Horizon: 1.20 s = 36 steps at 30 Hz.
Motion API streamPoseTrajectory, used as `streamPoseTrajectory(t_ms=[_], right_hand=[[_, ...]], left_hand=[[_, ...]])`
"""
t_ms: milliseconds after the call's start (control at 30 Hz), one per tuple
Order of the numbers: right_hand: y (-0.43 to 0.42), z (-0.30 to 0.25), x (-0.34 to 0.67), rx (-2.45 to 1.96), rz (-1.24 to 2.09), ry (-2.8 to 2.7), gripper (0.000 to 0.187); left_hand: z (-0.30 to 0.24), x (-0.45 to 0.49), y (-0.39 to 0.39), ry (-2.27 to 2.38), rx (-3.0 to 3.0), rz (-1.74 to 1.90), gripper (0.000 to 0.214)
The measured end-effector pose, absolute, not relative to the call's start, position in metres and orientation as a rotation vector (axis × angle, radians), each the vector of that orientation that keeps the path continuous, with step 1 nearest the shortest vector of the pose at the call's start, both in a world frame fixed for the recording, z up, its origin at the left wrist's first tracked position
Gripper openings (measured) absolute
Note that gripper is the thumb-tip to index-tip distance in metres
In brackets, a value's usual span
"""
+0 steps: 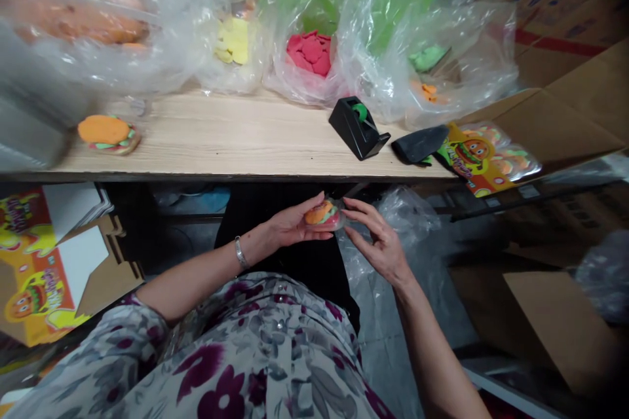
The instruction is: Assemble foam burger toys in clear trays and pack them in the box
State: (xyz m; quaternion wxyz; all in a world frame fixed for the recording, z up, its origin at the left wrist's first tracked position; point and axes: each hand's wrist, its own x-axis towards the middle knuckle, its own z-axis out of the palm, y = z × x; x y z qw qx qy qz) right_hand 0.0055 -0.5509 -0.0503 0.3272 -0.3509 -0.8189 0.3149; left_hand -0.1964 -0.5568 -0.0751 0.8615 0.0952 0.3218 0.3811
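Note:
Just below the table's front edge, my left hand [298, 221] is closed around a small toy hamburger [322, 213] with an orange bun and green and red layers. Clear plastic [340, 215] surrounds the toy at its right end. My right hand [376, 239] is on that side, with thumb and fingertips curved around the plastic's edge. Another toy hamburger [109, 133], larger in view and orange-topped, lies on the left of the wooden table [236, 134].
Clear bags along the back hold orange buns [83, 23], yellow pieces [233, 40], red pieces [310, 52] and green pieces [428, 57]. A black tape dispenser [358, 127] stands near the front edge. Right of it lies a printed burger package [474, 157]. Printed cartons [44, 275] sit lower left.

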Motion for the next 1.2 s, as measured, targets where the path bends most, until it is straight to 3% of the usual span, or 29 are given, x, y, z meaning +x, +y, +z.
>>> streamPoseTrajectory(t_ms=[267,500,800,967,1133,1200], right_hand=[[-0.545,-0.053,0.004,-0.874,0.481,-2.007,0.023],[-0.547,-0.043,-0.003,-0.909,0.015,-2.180,0.030],[-0.556,-0.056,-0.001,-0.819,-0.234,-2.331,0.042],[-0.567,-0.038,-0.007,-0.699,-0.020,-2.439,0.053],[-0.512,-0.012,0.002,-1.072,0.333,-1.940,0.027],[-0.465,-0.007,0.007,-1.192,0.380,-1.781,0.031]], left_hand=[[-0.055,-0.202,-0.554,0.442,0.217,0.844,0.040],[-0.049,-0.199,-0.551,0.412,0.270,0.893,0.035],[-0.059,-0.197,-0.563,0.461,0.275,0.809,0.042],[-0.050,-0.198,-0.572,0.603,0.375,1.052,0.032],[-0.026,-0.218,-0.574,0.703,0.553,1.218,0.035],[-0.019,-0.226,-0.568,0.682,0.583,1.265,0.037]])
